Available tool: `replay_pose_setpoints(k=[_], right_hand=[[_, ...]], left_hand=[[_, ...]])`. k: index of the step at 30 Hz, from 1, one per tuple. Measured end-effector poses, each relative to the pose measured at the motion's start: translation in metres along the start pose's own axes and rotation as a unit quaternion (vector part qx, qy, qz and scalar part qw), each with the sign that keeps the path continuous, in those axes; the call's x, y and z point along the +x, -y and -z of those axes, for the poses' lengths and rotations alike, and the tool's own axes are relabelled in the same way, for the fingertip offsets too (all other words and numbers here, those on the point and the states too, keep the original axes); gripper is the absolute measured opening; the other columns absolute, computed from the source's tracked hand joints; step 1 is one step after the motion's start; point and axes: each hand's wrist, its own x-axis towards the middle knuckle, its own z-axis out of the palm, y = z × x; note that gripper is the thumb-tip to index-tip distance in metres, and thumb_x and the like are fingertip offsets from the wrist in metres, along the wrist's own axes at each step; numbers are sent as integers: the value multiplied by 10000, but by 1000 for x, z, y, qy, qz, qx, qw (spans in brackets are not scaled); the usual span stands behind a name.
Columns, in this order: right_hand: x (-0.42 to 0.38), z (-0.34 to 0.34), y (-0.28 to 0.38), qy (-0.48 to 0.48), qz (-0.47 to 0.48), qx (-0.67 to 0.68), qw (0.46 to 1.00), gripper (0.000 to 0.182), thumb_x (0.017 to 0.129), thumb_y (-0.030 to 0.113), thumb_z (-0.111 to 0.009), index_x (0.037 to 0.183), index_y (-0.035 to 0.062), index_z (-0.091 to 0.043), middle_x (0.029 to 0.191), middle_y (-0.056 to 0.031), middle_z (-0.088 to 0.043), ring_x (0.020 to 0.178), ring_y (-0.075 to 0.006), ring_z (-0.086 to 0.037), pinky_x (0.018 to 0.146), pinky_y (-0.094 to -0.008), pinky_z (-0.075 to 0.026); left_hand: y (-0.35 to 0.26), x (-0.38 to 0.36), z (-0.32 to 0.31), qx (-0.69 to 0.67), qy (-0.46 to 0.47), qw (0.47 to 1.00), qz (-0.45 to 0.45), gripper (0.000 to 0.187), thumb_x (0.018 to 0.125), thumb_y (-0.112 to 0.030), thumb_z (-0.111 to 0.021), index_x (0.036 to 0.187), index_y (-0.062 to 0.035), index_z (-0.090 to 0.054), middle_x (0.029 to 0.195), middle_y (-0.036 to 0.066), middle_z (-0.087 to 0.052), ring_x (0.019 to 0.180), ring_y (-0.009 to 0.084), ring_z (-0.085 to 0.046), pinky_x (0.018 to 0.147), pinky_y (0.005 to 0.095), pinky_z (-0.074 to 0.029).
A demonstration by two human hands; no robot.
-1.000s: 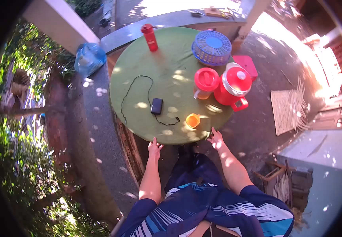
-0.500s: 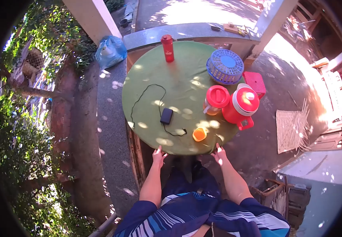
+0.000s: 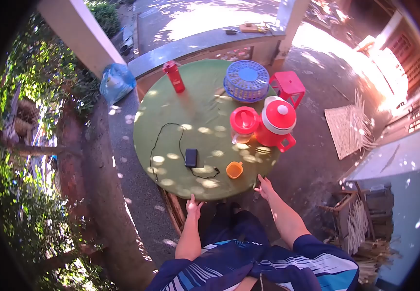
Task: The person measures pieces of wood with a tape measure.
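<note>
A round table (image 3: 195, 102) with a green cloth stands in front of me. My left hand (image 3: 193, 204) rests on its near edge, fingers spread. On the edge to the right lies my right hand (image 3: 265, 186), also holding nothing. Closest to my hands are a small orange cup (image 3: 234, 169) and a black device (image 3: 191, 157) with a black cable (image 3: 164, 133). Farther back stand a large red jug (image 3: 275, 122), a red-lidded pitcher (image 3: 243, 123), an upturned blue basket (image 3: 246, 80) and a red bottle (image 3: 173, 76).
A red stool (image 3: 288, 86) stands behind the table at the right. A blue plastic bag (image 3: 116, 82) lies by a white pillar (image 3: 76, 34). A low concrete wall (image 3: 190, 46) runs behind. A woven mat (image 3: 348, 126) and a crate of sticks (image 3: 360, 213) are at right.
The view has shifted, so the table sits a little lower and to the left in the frame. Both hands stay on the table's near edge.
</note>
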Motion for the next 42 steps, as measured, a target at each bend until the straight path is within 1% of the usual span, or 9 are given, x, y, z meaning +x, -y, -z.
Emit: replay_pose_setpoints(k=[5,11,13,16,20,23,32,38,42], right_hand=[[-12,10,-19,3,-3,0,1000,338,1053,340,-547,1333,151,-524,1189,-42,-672,1002,-243,-689,794,-442,-584],[-41,20,-45,14,9,6,1000,338,1053,331,-550,1323,128,-539,1204,-54,-666,999,-240,-690,744,-409,-595],[-49,24,-57,12,19,11,1000,362,1047,341,-561,1335,123,-539,1220,-60,-665,1036,-242,-675,811,-441,-567],[-58,32,-75,14,0,-14,1000,425,1037,377,-569,1388,142,-522,1276,-66,-646,1121,-254,-635,941,-520,-492],[-65,35,-100,-9,-8,-2,1000,428,1040,359,-567,1404,140,-512,1337,-80,-604,1158,-274,-618,948,-551,-501],[-80,36,-113,-8,9,18,1000,376,1052,315,-552,1365,108,-522,1274,-88,-628,1083,-286,-647,884,-526,-553],[-119,37,-126,-31,-5,0,999,373,1055,317,-545,1362,108,-517,1207,-106,-659,1039,-294,-669,889,-515,-547],[-115,40,-130,-24,-14,6,1000,367,1059,305,-535,1364,104,-507,1214,-100,-650,1043,-272,-664,889,-497,-550],[-117,46,-123,0,-46,-27,999,385,1060,313,-528,1380,101,-497,1264,-112,-626,1098,-269,-642,924,-489,-540]], left_hand=[[11,-20,20,15,-10,1000,2,530,1056,-334,-540,1494,-88,-372,1427,119,-513,1269,346,-558,1028,589,-490],[27,-50,41,14,-42,999,-3,540,1058,-336,-533,1508,-98,-352,1462,123,-486,1270,326,-565,1053,592,-480],[36,-51,64,4,1,1000,9,546,1061,-335,-528,1516,-106,-333,1490,123,-457,1284,338,-553,1066,592,-470],[49,-54,90,1,17,1000,1,543,1065,-329,-518,1522,-113,-319,1498,121,-448,1301,357,-534,1081,594,-457],[53,-72,101,-10,8,1000,7,551,1062,-324,-526,1523,-108,-312,1497,121,-449,1315,371,-516,1095,594,-441],[56,-81,115,-13,-3,1000,9,558,1059,-323,-532,1523,-103,-311,1500,125,-445,1325,370,-507,1105,596,-430],[80,-96,155,-18,3,999,29,560,1059,-333,-531,1531,-133,-308,1524,132,-417,1340,371,-498,1097,614,-430],[81,-96,159,-16,-10,999,36,561,1066,-329,-511,1542,-134,-285,1531,138,-401,1352,381,-483,1113,611,-418],[82,-93,164,-22,-13,999,44,563,1071,-331,-497,1541,-119,-273,1525,150,-401,1353,388,-478,1112,613,-420]])
